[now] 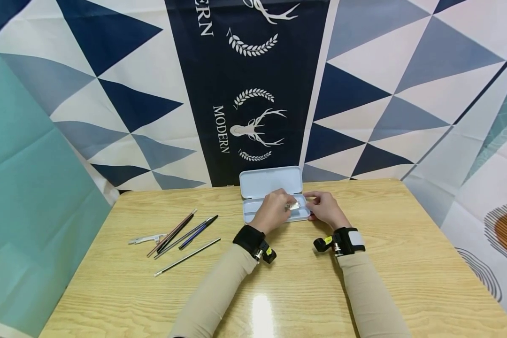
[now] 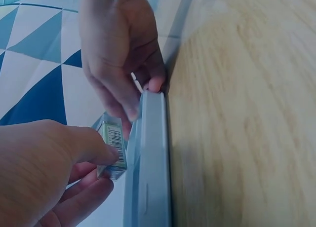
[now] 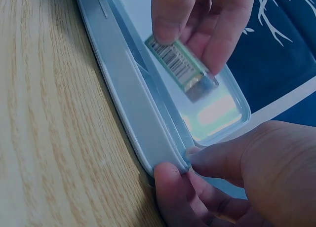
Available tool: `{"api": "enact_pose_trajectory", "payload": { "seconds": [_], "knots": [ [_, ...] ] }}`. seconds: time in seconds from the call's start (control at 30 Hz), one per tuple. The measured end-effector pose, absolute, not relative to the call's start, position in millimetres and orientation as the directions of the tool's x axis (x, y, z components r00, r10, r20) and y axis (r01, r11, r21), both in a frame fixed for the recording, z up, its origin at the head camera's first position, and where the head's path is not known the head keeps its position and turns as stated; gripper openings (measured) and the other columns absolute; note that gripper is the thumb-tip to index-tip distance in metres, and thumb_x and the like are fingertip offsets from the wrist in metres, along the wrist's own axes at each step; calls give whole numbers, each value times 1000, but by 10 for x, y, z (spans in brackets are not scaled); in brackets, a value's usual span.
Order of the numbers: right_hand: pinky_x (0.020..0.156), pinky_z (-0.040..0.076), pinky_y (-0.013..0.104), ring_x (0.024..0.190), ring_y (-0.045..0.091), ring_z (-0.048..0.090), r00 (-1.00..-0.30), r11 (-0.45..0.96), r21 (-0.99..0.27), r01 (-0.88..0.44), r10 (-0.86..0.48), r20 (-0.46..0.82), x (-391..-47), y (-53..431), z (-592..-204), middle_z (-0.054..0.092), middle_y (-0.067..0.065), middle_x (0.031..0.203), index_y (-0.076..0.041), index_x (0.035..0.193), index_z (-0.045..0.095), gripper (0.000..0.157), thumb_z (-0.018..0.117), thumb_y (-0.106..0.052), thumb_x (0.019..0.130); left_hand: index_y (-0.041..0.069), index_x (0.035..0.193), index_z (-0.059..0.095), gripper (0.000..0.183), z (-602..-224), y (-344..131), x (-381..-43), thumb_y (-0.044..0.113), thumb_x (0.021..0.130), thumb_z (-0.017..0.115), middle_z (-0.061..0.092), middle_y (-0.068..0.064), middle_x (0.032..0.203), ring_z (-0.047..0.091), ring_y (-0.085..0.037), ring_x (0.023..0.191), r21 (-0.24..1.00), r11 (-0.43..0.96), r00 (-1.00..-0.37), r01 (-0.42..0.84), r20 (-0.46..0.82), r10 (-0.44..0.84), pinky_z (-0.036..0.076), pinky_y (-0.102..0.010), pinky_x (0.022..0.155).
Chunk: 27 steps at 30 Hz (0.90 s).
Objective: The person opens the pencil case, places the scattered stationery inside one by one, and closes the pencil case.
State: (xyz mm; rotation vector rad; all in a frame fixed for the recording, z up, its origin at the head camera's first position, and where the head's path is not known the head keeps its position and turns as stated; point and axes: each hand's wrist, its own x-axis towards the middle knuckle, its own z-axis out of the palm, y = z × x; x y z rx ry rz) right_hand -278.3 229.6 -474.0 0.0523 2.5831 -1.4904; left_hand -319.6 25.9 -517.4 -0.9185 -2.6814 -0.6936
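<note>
An open light-blue pencil case (image 1: 270, 183) stands at the table's back edge with its lid raised. Over its tray, my left hand (image 1: 272, 211) pinches a small block (image 3: 180, 66) in clear wrapping with a barcode, which looks like an eraser. The left wrist view shows that block held between thumb and fingers, beside the case's wall. My right hand (image 1: 324, 209) grips the right end of the case. In the right wrist view its thumb lies at the inner side of the rim and its fingertips press the outer wall.
Left of the case on the wooden table (image 1: 304, 281) lie a white drawing compass (image 1: 145, 239), several pencils and a blue pen (image 1: 196, 234). One pencil (image 1: 187, 257) lies apart, nearer the front. Behind the table hangs a patterned cloth (image 1: 253, 117).
</note>
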Motion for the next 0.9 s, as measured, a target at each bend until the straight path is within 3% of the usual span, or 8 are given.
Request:
{"api": "enact_pose_trajectory", "payload": {
  "seconds": [0.53,0.9],
  "knots": [
    [63,63,22,68,9,68,-984,479,-869,125,-54,-172,-2811,2310,-4708,64,16,102,6,158,59,45,59,0,113,16,128,86,35,-5245,392,-3158,5,95,84,79,-1,120,76,-15,115,430,684,-808,589,328,489,64,-26,100],
    [62,63,23,68,9,68,-984,467,-875,132,-45,-173,-2817,2301,-4715,65,14,99,7,156,60,45,59,2,112,16,127,87,29,-5249,410,-3099,8,100,84,81,-2,121,78,-16,114,355,693,-778,627,329,535,65,-28,98]
  ]
}}
